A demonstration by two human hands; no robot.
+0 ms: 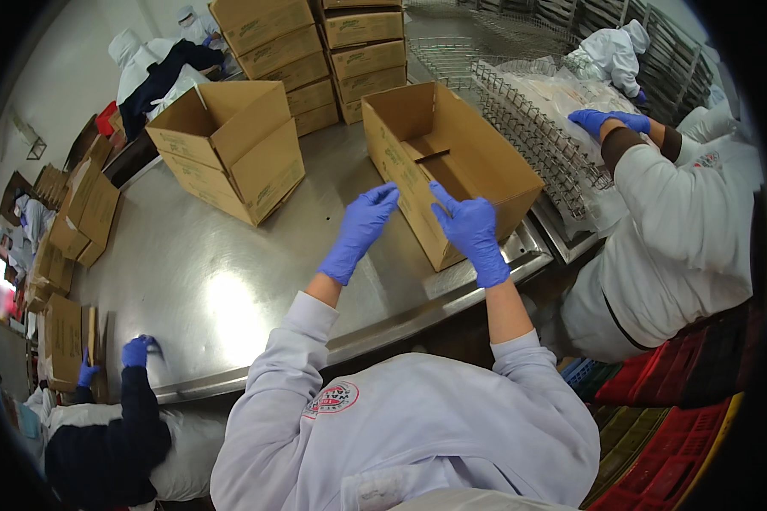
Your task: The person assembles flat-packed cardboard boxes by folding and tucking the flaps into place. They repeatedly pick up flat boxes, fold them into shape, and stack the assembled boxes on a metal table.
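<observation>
An open cardboard box (387,175) stands on the steel table in front of me, its inside bare apart from a narrow dark strip across it. My left hand (362,230), in a blue glove, is beside the box's left long wall with fingers pressed together in a pinch; whatever is between the fingertips, if anything, is too small to make out. Over the box's near part is my right hand (471,228), also blue-gloved. Its index finger points out and the thumb is apart, close to the box's near left edge, with nothing visible held.
Two nested open boxes (256,166) stand on the steel table (315,204) to the left, with box stacks (366,60) behind. At right, a co-worker (673,221) leans over wire racks (528,119). Another person (111,434) handles cardboard at lower left. Coloured crates (665,451) lie lower right.
</observation>
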